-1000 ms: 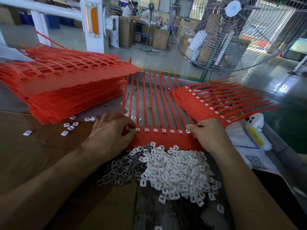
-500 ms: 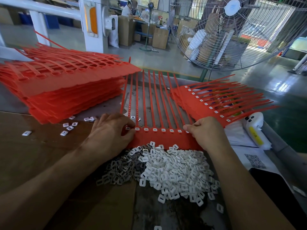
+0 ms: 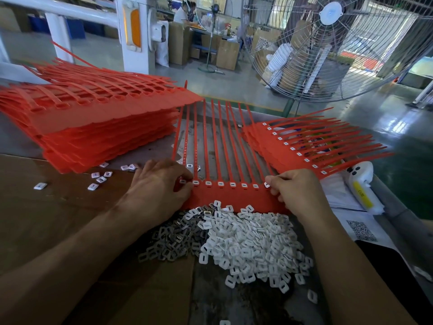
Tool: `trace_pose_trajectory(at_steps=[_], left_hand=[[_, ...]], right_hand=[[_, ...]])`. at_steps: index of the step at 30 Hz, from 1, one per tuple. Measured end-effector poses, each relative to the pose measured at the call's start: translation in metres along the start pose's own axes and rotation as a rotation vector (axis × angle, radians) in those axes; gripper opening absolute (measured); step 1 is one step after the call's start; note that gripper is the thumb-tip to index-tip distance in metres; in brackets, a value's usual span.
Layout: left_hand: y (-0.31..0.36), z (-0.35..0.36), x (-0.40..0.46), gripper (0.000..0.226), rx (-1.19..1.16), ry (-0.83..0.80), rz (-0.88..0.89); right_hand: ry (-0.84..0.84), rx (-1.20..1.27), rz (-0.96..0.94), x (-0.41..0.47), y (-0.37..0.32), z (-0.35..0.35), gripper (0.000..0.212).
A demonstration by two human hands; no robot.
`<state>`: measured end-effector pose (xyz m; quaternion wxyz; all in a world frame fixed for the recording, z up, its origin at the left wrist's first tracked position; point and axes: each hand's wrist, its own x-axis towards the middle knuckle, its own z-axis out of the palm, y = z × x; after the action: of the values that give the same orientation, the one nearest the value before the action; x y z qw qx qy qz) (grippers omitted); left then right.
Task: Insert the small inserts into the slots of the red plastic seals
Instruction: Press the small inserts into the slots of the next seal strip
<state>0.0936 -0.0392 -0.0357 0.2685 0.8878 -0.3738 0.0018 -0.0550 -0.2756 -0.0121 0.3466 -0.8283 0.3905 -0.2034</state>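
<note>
Head-worn view, forward-down, close over hands (image 3: 159, 184)

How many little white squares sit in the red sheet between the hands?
8 white squares, in one row along the red sheet's slotted edge, running from the left hand to the right hand. Fingers may hide more.
</note>
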Motion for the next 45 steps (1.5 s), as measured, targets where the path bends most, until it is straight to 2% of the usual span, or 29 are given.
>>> trace_pose_trajectory(at_steps=[15,35,40,45], left_hand=[[0.0,-0.001,-0.001,0.026,-0.013,0.004,0.006],[-0.001,-0.002,-0.001,0.024,-0.022,0.0,-0.001],[-0.001,-0.002,-0.001,0.025,-0.021,0.003,0.0],[-0.002,-0.001,-0.001,0.026,-0.025,0.008,-0.004]], right_hand=[[0.017,-0.138,0.003,-0.001,-0.005,0.006,0.038],[0.061,-0.192,-0.018,-0.003,-0.004,0.009,0.023],[0.032,-0.113,-0.094,-0.011,0.002,-0.002,0.016],[-0.093,-0.159,-0.133,-0.016,0.003,-0.014,0.032]])
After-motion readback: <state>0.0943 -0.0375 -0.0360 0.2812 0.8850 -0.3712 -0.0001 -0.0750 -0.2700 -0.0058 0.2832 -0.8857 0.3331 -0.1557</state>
